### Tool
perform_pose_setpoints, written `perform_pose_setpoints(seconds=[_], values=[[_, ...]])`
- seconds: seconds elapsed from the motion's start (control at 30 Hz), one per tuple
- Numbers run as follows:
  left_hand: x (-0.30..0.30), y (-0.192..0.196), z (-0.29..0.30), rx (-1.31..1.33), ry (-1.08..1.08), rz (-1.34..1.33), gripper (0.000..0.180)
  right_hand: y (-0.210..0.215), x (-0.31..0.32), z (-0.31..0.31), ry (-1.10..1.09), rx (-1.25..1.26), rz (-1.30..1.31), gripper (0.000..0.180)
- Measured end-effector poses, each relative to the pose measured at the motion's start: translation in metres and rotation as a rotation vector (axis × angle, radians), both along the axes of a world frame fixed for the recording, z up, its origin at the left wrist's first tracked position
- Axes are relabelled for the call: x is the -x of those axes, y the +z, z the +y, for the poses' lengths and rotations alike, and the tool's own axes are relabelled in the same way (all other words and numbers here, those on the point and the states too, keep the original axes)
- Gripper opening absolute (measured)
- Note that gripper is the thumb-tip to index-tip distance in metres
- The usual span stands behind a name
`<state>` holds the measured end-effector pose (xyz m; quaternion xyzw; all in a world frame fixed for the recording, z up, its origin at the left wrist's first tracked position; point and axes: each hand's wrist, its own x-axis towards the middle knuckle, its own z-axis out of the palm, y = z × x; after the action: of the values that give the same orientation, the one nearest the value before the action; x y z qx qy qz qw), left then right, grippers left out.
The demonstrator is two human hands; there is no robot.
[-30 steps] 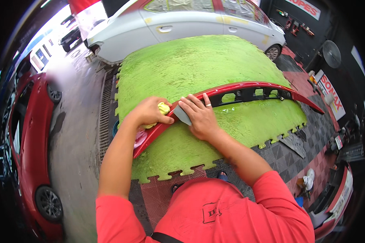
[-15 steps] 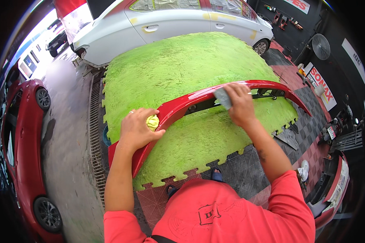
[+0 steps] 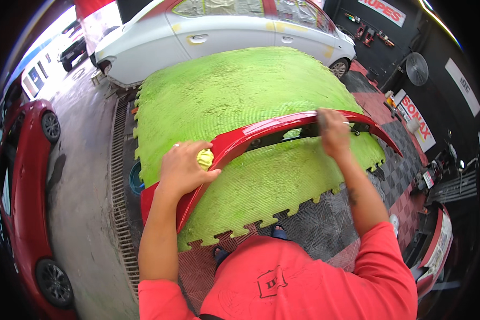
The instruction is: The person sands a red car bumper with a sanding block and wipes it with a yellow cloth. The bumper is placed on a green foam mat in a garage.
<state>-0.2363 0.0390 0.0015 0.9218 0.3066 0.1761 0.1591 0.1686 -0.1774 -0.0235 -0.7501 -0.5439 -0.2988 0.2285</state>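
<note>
A long red car bumper [image 3: 261, 130] lies across a bright green foam mat [image 3: 229, 90]. My left hand [image 3: 184, 168] rests on the bumper's left part and holds a small yellow cloth [image 3: 205, 158]. My right hand [image 3: 333, 130] presses a small grey pad, mostly hidden under its fingers, against the bumper's upper edge toward the right end. Both sleeves are red.
A white car [image 3: 224, 29] stands behind the mat. A red car [image 3: 24, 176] is parked at the left beside a floor drain grate [image 3: 120, 176]. Red and grey floor tiles [image 3: 325, 224] lie at the mat's near edge. A fan [image 3: 417, 68] and shelves stand at the right.
My right hand has slid with the pad along the bumper's top edge from near the left hand toward the right end. The left hand has stayed on the bumper with the yellow cloth.
</note>
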Motion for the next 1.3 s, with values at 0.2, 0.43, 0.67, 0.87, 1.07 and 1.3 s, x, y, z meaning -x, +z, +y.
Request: perform_pose_setpoints(seconds=[0.2,0.43,0.67,0.87,1.07,1.3], values=[[0.006,-0.001,0.001,-0.007,0.012,0.012,0.064,-0.003,0.085,0.054,0.097,0.073,0.022,0.023],[0.008,-0.003,0.007,-0.008,0.001,0.056,0.062,0.009,0.175,0.105,0.257,0.063,0.522,0.023],[0.003,-0.009,0.004,-0.074,0.045,-0.022,0.060,0.016,-0.021,0.034,0.147,-0.335,0.596,0.024],[-0.072,-0.004,0.025,-0.126,-0.071,-0.047,0.050,-0.003,-0.050,-0.019,0.435,-0.395,1.252,0.029],[-0.243,0.018,0.003,-0.172,-0.256,-0.052,0.032,-0.010,-0.034,-0.036,0.488,-0.487,1.170,0.022],[-0.350,0.062,-0.073,-0.092,-0.360,0.012,0.032,-0.003,-0.051,-0.060,0.588,-0.884,1.443,0.040]])
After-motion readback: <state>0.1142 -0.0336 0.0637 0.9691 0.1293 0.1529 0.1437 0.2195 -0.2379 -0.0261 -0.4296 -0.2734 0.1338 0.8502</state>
